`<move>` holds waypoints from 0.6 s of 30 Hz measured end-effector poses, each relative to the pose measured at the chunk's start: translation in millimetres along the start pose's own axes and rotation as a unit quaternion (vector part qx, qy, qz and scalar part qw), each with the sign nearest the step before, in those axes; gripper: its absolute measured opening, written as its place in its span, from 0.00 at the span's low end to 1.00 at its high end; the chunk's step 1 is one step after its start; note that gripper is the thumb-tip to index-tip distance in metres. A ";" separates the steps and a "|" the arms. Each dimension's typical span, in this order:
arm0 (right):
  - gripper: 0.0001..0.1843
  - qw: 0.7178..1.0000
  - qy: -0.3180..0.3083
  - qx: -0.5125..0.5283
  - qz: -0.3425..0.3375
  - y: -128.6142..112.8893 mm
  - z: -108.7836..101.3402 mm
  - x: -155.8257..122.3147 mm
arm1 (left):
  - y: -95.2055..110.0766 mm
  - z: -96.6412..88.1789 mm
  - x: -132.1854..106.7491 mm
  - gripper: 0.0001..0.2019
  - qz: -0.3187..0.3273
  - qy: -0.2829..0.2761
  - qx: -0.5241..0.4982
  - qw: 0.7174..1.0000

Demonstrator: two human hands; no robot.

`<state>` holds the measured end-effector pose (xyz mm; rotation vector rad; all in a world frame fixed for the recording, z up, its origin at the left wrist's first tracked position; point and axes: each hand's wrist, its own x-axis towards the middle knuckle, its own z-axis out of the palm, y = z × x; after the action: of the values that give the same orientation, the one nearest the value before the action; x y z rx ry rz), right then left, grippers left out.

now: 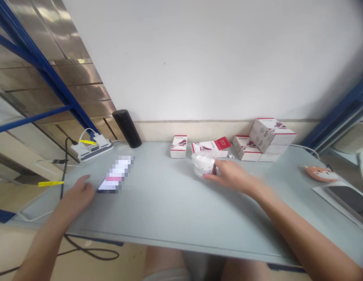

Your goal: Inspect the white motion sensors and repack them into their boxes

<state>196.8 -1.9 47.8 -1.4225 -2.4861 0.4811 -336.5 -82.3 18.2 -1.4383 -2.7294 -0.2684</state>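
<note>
My right hand point(229, 175) grips a round white device wrapped in clear plastic point(202, 164), holding it just above the pale blue-grey table point(175, 218). Behind that device lie an opened white-and-red box point(210, 146) and its red leaflet point(222, 143). A small white-and-red box point(179, 146) stands to the left of them. More such boxes point(248, 148) sit in a stack at the right. My left hand point(80, 194) rests empty on the table, just left of a smartphone point(114, 175) with a lit, pixelated screen.
A black cylinder point(127, 128) stands at the back left beside a white power strip point(92, 148) with plugged-in cables. Cables run over the table's left edge. A fox-faced pad point(321, 173) and a dark tablet point(347, 201) lie at the right. A white wall backs the table, with blue rack posts point(336, 113) at the sides.
</note>
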 end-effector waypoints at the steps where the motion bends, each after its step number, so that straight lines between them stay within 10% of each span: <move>1: 0.19 1.000 0.000 -0.001 0.000 0.0 0.1 0.0 | 10.7 0.3 -4.4 0.38 -0.004 -0.003 -0.008 1.000; 7: 0.18 1.000 0.011 -0.014 -0.001 0.5 -1.0 -0.7 | 58.5 2.9 -34.3 0.52 0.017 -0.031 -0.097 0.995; 18: 0.18 1.000 0.000 -0.011 0.002 -5.9 -3.8 -2.1 | 56.1 -2.6 -49.6 0.48 -0.021 -0.014 -0.126 0.992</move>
<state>194.5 -5.8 53.5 -1.4350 -2.4964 0.4555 -262.3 -92.1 22.2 -1.4484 -2.8349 -0.6180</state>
